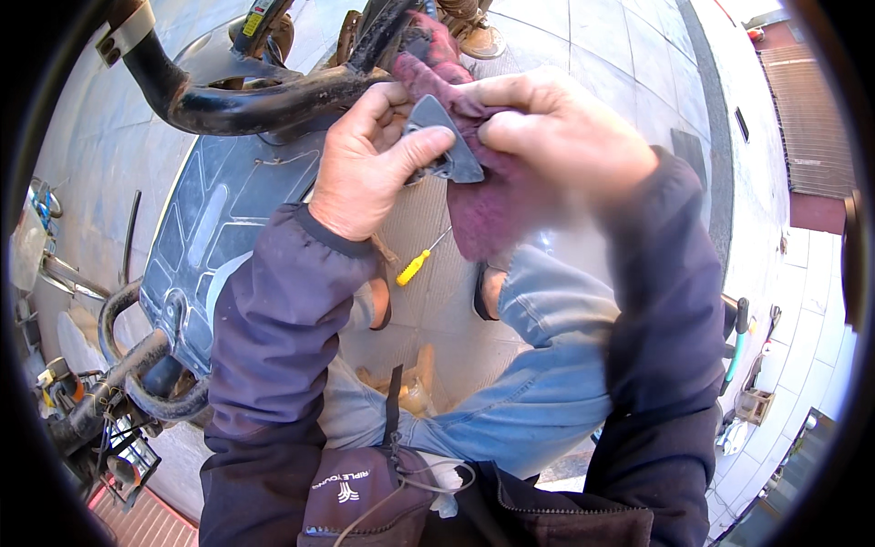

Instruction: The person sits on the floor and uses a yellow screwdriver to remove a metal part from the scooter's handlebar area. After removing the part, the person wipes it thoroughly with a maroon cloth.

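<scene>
My left hand point(369, 159) is closed round a small grey, roughly triangular plate point(442, 141), the thumb pressed on its face. Beside it, my right hand point(565, 128) pinches a dark red cloth point(488, 214) between thumb and fingers. The cloth lies against the far side of the plate and hangs down past it. Its upper end, stained dark, reaches up next to a black metal tube point(264, 105). The fingers of my left hand behind the plate are mostly hidden. Below the cloth, a yellow-handled screwdriver point(415, 266) lies on the floor between my feet.
A black tubular vehicle frame runs across the upper left, with a dark ribbed panel point(205, 205) under it. Bent black tubes and wiring point(114, 428) stand at the lower left. A shoe point(481, 41) shows at the top. Tools point(738, 337) lie at the right.
</scene>
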Demonstrator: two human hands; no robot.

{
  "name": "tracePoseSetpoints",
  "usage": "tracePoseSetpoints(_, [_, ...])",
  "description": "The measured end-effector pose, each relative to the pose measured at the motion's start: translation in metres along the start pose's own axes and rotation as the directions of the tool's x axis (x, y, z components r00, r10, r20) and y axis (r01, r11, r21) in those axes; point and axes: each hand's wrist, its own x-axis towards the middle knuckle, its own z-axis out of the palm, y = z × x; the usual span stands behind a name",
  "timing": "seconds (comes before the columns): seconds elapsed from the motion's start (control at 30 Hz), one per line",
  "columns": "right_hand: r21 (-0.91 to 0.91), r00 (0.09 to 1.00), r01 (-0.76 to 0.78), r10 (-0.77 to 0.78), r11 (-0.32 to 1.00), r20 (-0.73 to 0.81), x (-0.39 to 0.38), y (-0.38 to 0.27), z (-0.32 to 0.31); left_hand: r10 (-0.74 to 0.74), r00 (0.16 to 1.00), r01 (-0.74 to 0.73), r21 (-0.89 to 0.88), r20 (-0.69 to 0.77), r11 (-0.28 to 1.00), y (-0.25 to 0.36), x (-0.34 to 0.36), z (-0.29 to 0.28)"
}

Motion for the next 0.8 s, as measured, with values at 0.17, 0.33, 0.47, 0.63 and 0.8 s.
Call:
tracePoseSetpoints(0.17, [0.051, 0.991, -0.121, 0.118, 0.991, 0.054, -0.003, -0.01, 0.001, 0.014, 0.997, -0.025, 0.161, 0.07, 0.987, -0.007, -0.002, -0.006])
tracePoseSetpoints(0.33, [0.259, 0.983, -0.182, 0.179, 0.949, 0.035, -0.001, -0.011, -0.003, 0.068, 0.998, -0.066, 0.134, -0.013, 0.989, -0.011, -0.001, 0.003])
tracePoseSetpoints(0.47, [0.482, 0.967, -0.256, 0.226, 0.838, 0.12, 0.0, -0.002, -0.011, 0.116, 0.992, -0.106, 0.171, -0.048, 0.98, -0.012, 0.0, 0.008])
tracePoseSetpoints(0.63, [0.521, 0.966, -0.237, 0.256, 0.82, 0.036, -0.004, -0.005, -0.005, 0.137, 0.986, -0.1, 0.329, -0.093, 0.939, -0.016, -0.002, 0.004])
tracePoseSetpoints(0.8, [0.095, 0.991, -0.113, 0.106, 0.989, 0.082, -0.012, 0.002, 0.005, 0.173, 0.985, -0.142, 0.488, -0.018, 0.861, -0.017, -0.004, 0.003])
